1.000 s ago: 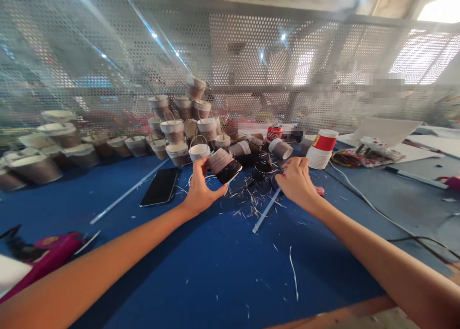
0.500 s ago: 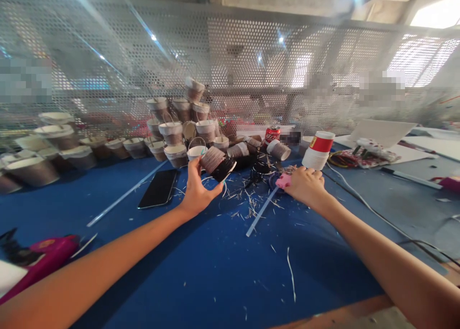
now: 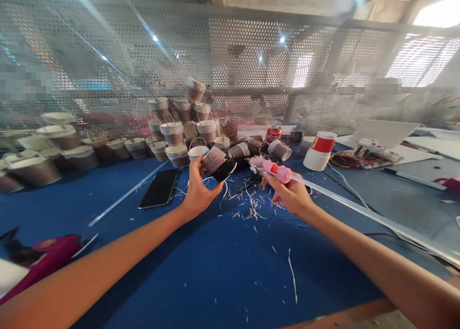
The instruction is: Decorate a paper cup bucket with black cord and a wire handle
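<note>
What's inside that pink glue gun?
A long clear stick goes into the back of the pink glue gun, which the right hand holds. Whatever is deeper inside is covered, so it cannot be seen.

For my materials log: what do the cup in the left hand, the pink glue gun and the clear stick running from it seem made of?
The cup: matte winding, perhaps cord, going by its fine ridges; the wall beneath is hidden. The pink glue gun: likely smooth moulded plastic, given its even colour. The clear stick: glossy, probably hot-melt glue, being translucent.
</note>
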`<move>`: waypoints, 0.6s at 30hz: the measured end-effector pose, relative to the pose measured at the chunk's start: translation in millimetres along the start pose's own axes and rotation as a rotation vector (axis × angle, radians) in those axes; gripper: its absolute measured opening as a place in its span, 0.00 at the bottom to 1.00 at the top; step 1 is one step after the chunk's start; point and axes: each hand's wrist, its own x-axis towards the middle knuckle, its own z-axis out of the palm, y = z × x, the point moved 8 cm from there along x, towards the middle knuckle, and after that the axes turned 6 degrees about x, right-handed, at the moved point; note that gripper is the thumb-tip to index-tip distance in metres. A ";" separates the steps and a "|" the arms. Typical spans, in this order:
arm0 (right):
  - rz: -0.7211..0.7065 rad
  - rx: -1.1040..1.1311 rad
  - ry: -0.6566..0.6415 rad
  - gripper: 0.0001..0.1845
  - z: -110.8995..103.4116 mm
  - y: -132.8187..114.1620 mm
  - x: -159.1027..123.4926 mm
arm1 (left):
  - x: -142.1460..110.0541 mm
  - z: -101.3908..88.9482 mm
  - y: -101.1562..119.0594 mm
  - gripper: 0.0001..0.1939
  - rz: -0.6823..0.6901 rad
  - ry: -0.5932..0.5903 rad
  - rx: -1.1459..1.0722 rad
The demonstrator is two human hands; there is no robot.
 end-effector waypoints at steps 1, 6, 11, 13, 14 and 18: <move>0.049 0.096 -0.049 0.20 7.1 3.3 -3.8 | -0.2 0.1 -0.4 0.39 0.001 0.001 -0.003; 0.198 0.354 -0.148 0.20 20.4 13.8 -11.0 | -1.5 0.9 -2.7 0.39 -0.006 -0.003 -0.002; 0.206 0.424 -0.197 0.22 22.8 13.2 -10.6 | -1.5 0.4 -1.6 0.39 -0.011 0.008 -0.018; 0.200 0.439 -0.217 0.22 24.6 12.9 -11.3 | -1.3 0.7 -1.3 0.39 -0.021 0.006 -0.024; 0.199 0.440 -0.226 0.21 25.4 13.1 -11.7 | -1.3 0.8 -1.3 0.39 -0.025 0.003 -0.025; 0.197 0.437 -0.248 0.20 27.0 12.9 -12.1 | -1.9 1.4 -1.3 0.39 -0.028 -0.009 -0.016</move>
